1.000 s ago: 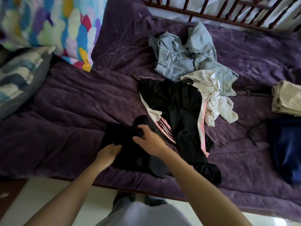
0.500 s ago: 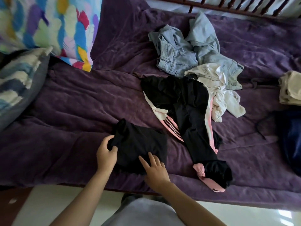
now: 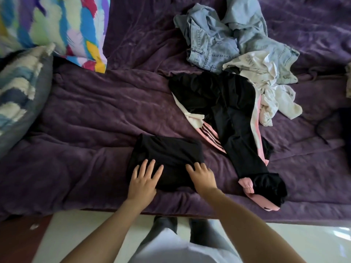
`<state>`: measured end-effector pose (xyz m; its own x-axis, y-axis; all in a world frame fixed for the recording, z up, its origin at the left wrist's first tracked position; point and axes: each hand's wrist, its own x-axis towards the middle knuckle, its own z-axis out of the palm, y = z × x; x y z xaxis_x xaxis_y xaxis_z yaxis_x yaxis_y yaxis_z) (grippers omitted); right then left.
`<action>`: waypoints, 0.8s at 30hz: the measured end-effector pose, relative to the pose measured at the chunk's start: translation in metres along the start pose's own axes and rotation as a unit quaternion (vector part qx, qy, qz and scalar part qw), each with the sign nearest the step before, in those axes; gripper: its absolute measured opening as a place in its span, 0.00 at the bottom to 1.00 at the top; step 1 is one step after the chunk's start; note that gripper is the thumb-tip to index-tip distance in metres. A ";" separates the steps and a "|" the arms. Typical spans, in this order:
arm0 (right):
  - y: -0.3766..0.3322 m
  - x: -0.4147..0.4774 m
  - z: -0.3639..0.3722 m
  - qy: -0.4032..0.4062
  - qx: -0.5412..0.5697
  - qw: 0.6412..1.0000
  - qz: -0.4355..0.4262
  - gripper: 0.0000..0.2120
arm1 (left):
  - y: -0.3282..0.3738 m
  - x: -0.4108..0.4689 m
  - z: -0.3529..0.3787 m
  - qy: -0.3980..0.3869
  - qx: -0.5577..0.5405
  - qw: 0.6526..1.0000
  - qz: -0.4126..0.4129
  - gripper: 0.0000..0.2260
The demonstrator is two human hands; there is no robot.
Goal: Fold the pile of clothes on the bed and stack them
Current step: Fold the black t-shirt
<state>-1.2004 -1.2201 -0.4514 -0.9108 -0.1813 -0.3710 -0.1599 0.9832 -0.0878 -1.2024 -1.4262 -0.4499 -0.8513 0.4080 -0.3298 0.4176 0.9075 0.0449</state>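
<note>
Both arms reach forward, left hand (image 3: 143, 180) and right hand (image 3: 203, 177) flat, fingers (image 3: 147, 166) spread.

A large pillow with a bright feather pattern in blue, yellow, pink and green (image 3: 57, 25) lies at the far left. Just in front of it, touching it, lies a grey cushion with tufted blue and white waves (image 3: 20, 95). Below, a glossy white floor (image 3: 79, 230) meets a reddish-brown strip (image 3: 17, 242), where a small white scrap (image 3: 34, 227) lies.

We see soft daylight, not very bright. The floor (image 3: 338, 236) shines white at the lower right. The black cloth (image 3: 171, 154) is too dark to show much. The edges bend and look a bit blurry.
</note>
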 end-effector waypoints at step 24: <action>0.125 -0.016 -0.098 0.361 -0.029 0.928 -0.092 0.13 | 0.023 0.089 -0.156 0.175 0.038 0.949 0.259 0.35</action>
<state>-1.2430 -1.0923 -0.3655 -0.8807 -0.3051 0.3623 -0.3383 0.9405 -0.0305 -1.3183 -1.3538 -0.3310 -0.5738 0.8174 0.0520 0.8190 0.5722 0.0431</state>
